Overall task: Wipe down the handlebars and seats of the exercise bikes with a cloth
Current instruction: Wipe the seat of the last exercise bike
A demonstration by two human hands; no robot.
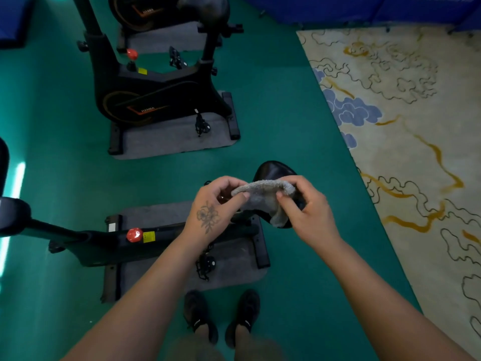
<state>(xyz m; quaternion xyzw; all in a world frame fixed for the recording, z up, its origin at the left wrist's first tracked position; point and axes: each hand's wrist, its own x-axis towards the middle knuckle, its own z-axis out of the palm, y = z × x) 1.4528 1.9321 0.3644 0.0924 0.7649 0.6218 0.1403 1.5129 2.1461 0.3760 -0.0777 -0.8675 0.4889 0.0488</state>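
The cloth [263,198], grey and fuzzy, is stretched between both hands just above the black seat [273,171] of the nearest bike [109,243]. Its lower corner droops in front of the seat; whether it touches the seat cannot be told. The left hand [210,212] pinches the cloth's left edge between thumb and curled fingers [243,195]. The right hand [309,209] pinches the right edge the same way, its thumb pressed on the fabric. Both hands are closed on the cloth and on nothing else.

By my reading the person is folding or spreading the cloth before wiping this seat, so the seat is probably not yet done.

The risks look small. With only the edges pinched, the cloth could slip from one hand and fall to the green floor [286,113], picking up dirt that would then be smeared on the seat. A bunched cloth would also wipe unevenly and leave parts of the seat untouched.

The bike stands on a grey mat [234,272], with a red knob [134,235] on its frame and its handlebar [13,212] at far left. A second bike [145,95] stands beyond, a third behind it. A patterned carpet [416,126] lies to the right.
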